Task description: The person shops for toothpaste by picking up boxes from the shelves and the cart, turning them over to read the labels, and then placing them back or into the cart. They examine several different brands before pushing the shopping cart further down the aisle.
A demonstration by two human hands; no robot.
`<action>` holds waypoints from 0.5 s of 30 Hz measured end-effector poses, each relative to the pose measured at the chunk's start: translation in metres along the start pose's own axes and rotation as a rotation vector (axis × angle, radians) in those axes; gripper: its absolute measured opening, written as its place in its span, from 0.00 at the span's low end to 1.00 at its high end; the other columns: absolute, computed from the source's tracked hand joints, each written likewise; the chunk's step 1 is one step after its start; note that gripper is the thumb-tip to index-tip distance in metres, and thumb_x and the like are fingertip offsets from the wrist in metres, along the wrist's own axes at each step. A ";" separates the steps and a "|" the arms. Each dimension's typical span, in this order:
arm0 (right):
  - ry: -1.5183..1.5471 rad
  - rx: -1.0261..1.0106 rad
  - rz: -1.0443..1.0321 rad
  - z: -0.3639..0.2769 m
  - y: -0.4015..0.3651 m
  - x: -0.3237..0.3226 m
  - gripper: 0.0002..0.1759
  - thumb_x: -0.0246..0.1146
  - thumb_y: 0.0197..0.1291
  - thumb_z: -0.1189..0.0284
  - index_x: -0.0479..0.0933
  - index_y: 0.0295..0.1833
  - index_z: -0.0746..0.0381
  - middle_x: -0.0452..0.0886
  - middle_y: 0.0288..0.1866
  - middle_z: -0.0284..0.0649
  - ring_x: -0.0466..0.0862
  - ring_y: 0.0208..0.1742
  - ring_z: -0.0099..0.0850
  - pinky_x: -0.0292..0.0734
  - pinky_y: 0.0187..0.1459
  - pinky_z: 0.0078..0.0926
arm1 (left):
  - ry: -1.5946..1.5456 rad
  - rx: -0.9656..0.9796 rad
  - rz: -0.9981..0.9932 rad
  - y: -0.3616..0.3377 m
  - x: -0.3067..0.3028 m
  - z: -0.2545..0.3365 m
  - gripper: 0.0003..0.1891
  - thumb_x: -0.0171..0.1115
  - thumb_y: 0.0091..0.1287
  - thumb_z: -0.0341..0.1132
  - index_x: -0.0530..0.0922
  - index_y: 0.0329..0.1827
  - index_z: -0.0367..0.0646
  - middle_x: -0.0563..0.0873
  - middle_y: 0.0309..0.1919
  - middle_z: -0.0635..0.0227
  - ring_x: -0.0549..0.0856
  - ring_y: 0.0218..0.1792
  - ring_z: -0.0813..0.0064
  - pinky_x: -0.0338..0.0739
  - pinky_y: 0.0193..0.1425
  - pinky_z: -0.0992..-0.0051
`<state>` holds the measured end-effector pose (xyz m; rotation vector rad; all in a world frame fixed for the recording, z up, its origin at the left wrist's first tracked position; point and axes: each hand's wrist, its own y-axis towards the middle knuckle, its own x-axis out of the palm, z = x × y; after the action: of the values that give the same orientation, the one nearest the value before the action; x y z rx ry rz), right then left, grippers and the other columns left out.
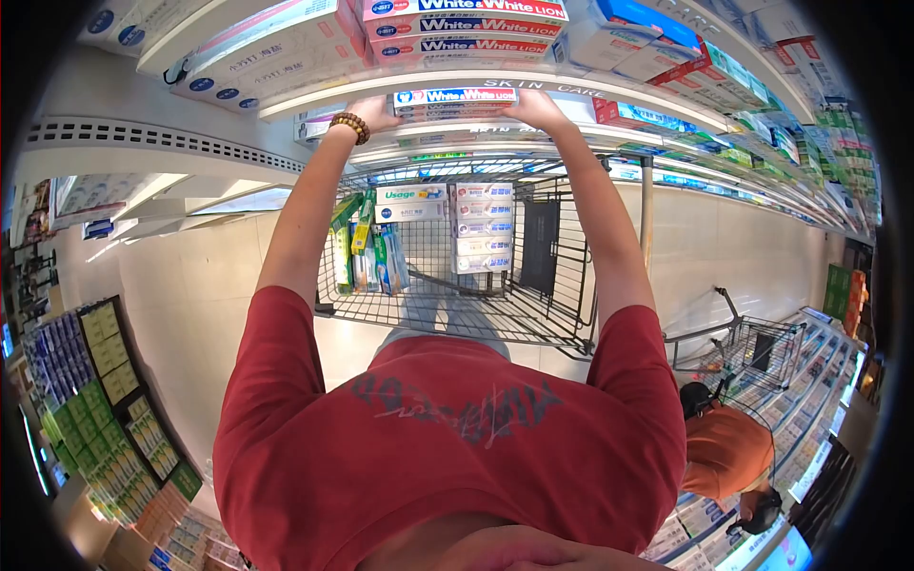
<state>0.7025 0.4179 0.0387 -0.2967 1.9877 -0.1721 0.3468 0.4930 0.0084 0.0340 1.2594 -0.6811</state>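
Both arms reach forward over a shopping cart to a shelf. Between the hands is a White & White toothpaste box [457,96], under the shelf edge marked SKIN CARE. My left hand [375,114], with a beaded bracelet at the wrist, is closed on the box's left end. At its right end my right hand [537,111] grips it too; the fingertips of both hands are partly hidden. More boxes lie just below it. On the shelf above, several White & White boxes [465,27] are stacked.
The wire cart [428,319] holds stacked boxes [483,228] and packaged toothbrushes [386,262]. A white shelf edge [381,86] runs above the hands. At the lower right, a person in orange [728,452] is beside another cart [762,352]. Product displays [86,419] stand at left.
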 end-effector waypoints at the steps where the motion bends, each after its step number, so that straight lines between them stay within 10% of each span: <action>1: 0.003 -0.009 -0.006 -0.002 -0.002 0.000 0.33 0.72 0.53 0.51 0.81 0.60 0.61 0.85 0.54 0.54 0.84 0.57 0.49 0.78 0.58 0.40 | 0.004 0.033 0.069 0.000 0.003 -0.001 0.42 0.70 0.55 0.58 0.74 0.68 0.39 0.84 0.56 0.40 0.84 0.58 0.47 0.78 0.65 0.59; 15: 0.131 -0.068 0.054 0.006 0.002 0.016 0.29 0.75 0.51 0.59 0.82 0.57 0.62 0.87 0.51 0.52 0.86 0.54 0.47 0.78 0.57 0.37 | 0.004 0.093 0.135 0.005 0.016 -0.010 0.38 0.71 0.54 0.60 0.80 0.59 0.38 0.87 0.49 0.42 0.86 0.52 0.48 0.80 0.59 0.58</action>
<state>0.7013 0.4151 0.0219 -0.2811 2.1323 -0.0912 0.3431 0.4934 -0.0108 0.1954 1.2172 -0.6227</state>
